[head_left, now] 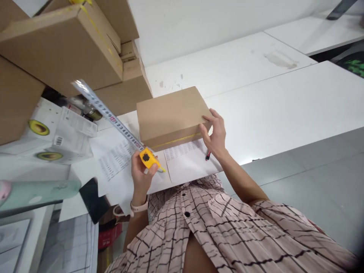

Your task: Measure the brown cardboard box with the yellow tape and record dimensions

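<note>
My left hand (143, 175) is closed around a yellow tape measure (149, 158). Its silver blade (109, 115) sticks out up and to the left, with black and red numbers showing. A closed brown cardboard box (173, 113) with a yellow line along its near side sits on the white table in front of me. My right hand (216, 132) grips the box's right end, thumb on the near edge and fingers on the top. Under the box's near side lie printed sheets (187, 165), and a dark pen (207, 154) rests there below my right hand.
Large cardboard boxes (65, 45) are stacked at the upper left. White cartons with avocado pictures (57, 132) stand below them. A mint-green bottle (42, 192) and a black phone (94, 201) lie at the left. The white table (284, 102) extends right, its front edge facing the floor.
</note>
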`<state>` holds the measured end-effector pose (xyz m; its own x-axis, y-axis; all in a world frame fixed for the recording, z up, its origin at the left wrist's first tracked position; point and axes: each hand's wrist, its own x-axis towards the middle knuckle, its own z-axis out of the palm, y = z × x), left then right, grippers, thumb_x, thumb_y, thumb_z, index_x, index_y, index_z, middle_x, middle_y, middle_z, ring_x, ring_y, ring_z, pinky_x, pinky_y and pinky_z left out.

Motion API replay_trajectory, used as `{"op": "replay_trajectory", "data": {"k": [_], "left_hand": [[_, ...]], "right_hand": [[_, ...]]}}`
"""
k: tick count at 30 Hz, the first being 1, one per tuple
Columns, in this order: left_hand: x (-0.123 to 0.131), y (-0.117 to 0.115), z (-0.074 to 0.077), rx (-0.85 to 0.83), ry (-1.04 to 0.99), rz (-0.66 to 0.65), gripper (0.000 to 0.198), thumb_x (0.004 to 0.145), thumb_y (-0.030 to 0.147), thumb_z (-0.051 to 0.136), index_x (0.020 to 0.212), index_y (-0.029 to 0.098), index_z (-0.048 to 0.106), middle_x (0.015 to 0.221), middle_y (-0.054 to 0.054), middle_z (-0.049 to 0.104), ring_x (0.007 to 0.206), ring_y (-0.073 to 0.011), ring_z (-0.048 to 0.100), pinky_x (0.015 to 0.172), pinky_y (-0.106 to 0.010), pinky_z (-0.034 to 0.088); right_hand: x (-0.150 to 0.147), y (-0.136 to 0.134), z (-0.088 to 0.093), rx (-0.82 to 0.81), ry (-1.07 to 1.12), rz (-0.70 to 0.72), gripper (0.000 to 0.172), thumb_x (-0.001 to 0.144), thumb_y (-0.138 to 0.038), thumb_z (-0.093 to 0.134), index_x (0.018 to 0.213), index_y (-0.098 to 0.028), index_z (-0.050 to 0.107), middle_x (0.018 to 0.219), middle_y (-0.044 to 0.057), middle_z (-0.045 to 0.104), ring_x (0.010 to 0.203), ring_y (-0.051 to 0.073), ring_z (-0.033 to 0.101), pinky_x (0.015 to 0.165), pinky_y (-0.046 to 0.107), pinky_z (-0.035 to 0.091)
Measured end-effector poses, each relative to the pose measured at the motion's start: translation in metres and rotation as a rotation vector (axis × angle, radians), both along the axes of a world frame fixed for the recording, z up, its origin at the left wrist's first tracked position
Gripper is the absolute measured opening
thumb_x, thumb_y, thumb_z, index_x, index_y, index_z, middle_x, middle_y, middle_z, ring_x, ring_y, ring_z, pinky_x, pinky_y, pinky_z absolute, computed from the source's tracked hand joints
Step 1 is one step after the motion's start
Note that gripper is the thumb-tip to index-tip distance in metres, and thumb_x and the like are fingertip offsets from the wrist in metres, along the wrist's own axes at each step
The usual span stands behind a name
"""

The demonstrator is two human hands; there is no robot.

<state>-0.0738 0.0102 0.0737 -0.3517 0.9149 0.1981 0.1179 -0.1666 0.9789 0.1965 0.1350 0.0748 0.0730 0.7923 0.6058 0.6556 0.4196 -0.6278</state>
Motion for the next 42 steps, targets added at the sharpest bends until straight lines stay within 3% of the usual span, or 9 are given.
{"op": "replay_trajectory", "data": {"k": [3,7,11,15,21,26,31,35,42], "left_hand": [[-0.003,-0.02,0.02,-0.008,0.354,-0.107,0.081,0.071,0.037,0.089,0.141,0.026,0.049,0.139,-0.013,0.064,0.105,-0.0267,0.074,0.091,-0.041,0.062],[0.004,-0.031,0.032,-0.098,0.748,-0.462,0.081,0.068,0.04,0.088,0.14,0.026,0.055,0.123,-0.009,0.074,0.098,-0.029,0.076,0.09,-0.041,0.061],[0.02,-0.031,0.025,-0.173,0.858,-0.701,0.075,0.075,0.042,0.082,0.143,0.027,0.054,0.126,-0.009,0.073,0.101,-0.0298,0.075,0.089,-0.04,0.06],[0.027,-0.032,0.02,-0.223,0.835,-0.792,0.071,0.084,0.045,0.077,0.148,0.03,0.05,0.131,-0.008,0.07,0.107,-0.0286,0.073,0.09,-0.039,0.059],[0.03,-0.029,0.019,-0.22,0.691,-0.612,0.105,0.076,0.038,0.087,0.161,0.033,0.026,0.139,-0.011,0.066,0.121,-0.0331,0.069,0.099,-0.049,0.057],[0.037,-0.025,0.045,-0.017,0.696,-0.595,0.095,0.079,0.039,0.086,0.157,0.032,0.034,0.136,-0.011,0.069,0.119,-0.0315,0.071,0.098,-0.049,0.06],[0.022,-0.003,0.085,0.218,0.807,-0.392,0.083,0.073,0.043,0.09,0.145,0.027,0.052,0.132,-0.011,0.069,0.113,-0.0319,0.072,0.093,-0.048,0.063],[0.01,0.042,0.102,0.351,0.95,-0.126,0.084,0.073,0.043,0.09,0.145,0.027,0.05,0.138,-0.009,0.063,0.118,-0.0306,0.069,0.098,-0.047,0.061],[0.012,0.122,0.087,0.178,1.147,-0.144,0.058,0.088,0.046,0.075,0.137,0.022,0.055,0.138,-0.009,0.065,0.127,-0.0323,0.063,0.106,-0.055,0.052]], "right_hand": [[0.007,-0.016,0.018,0.004,0.128,-0.03,0.037,0.103,-0.05,0.043,0.116,-0.024,0.065,0.13,0.018,0.066,0.126,0.033,0.06,0.1,0.057,0.051],[0.016,-0.035,0.046,-0.15,0.444,0.155,0.049,0.104,-0.063,0.036,0.126,-0.029,0.063,0.106,0.01,0.073,0.082,0.022,0.069,0.073,0.043,0.059],[0.024,-0.047,0.055,-0.208,0.621,0.267,0.052,0.098,-0.072,0.046,0.125,-0.032,0.064,0.087,0.005,0.071,0.06,0.017,0.062,0.053,0.035,0.054],[0.032,-0.054,0.047,-0.172,0.767,0.29,0.035,0.091,-0.063,0.067,0.085,-0.029,0.068,0.068,-0.001,0.065,0.045,0.012,0.05,0.042,0.031,0.046],[0.011,-0.078,0.023,-0.414,0.746,0.513,0.027,0.088,-0.048,0.077,0.075,-0.025,0.071,0.067,0.0,0.069,0.051,0.013,0.058,0.048,0.032,0.051],[-0.014,-0.101,0.01,-0.401,0.566,0.608,0.02,0.086,-0.047,0.078,0.087,-0.027,0.073,0.083,0.002,0.07,0.074,0.018,0.066,0.064,0.035,0.055],[0.012,-0.086,-0.005,-0.465,0.407,0.214,0.036,0.096,-0.057,0.058,0.077,-0.026,0.055,0.066,-0.001,0.06,0.058,0.016,0.054,0.058,0.033,0.045],[0.036,-0.059,-0.027,-0.644,-0.022,-0.155,0.031,0.094,-0.057,0.057,0.091,-0.026,0.051,0.07,0.001,0.064,0.065,0.021,0.059,0.063,0.033,0.04],[0.04,-0.04,-0.037,-0.81,-0.438,-0.099,0.031,0.098,-0.032,0.047,0.125,-0.018,0.054,0.097,0.016,0.074,0.08,0.029,0.067,0.065,0.035,0.039]]}}
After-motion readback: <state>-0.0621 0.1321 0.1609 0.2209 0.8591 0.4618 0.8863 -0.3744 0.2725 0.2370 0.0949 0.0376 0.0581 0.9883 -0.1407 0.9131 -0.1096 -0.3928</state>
